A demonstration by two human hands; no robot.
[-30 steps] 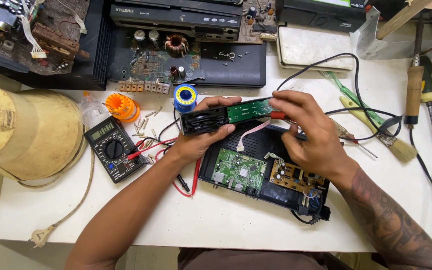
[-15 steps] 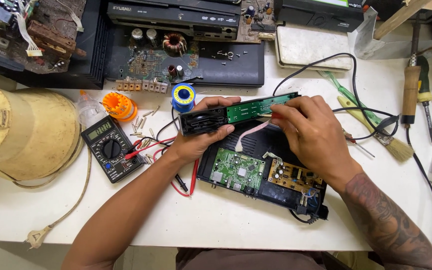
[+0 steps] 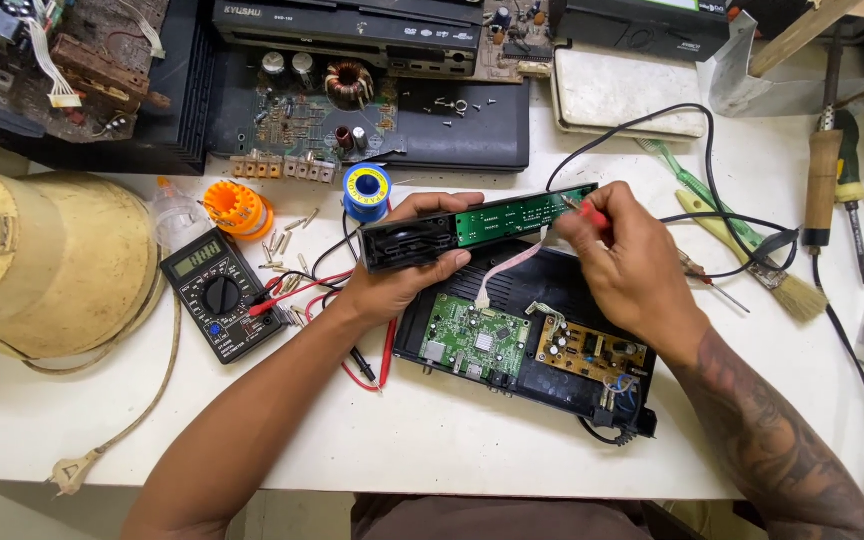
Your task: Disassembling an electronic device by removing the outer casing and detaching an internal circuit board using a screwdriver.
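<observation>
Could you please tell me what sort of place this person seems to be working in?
Most likely an electronics repair bench: an opened black set-top box with bare circuit boards lies on the white table, beside a digital multimeter, a solder spool and a soldering iron.

The right hand (image 3: 624,265) hides most of the red-handled tool (image 3: 592,212); the yellowish drum (image 3: 42,260) is cut off at the frame's left edge.

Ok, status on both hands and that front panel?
Left hand grips front panel above the open black box. Right hand holds red-handled tool at its green board. Pink ribbon cable attached.
</observation>
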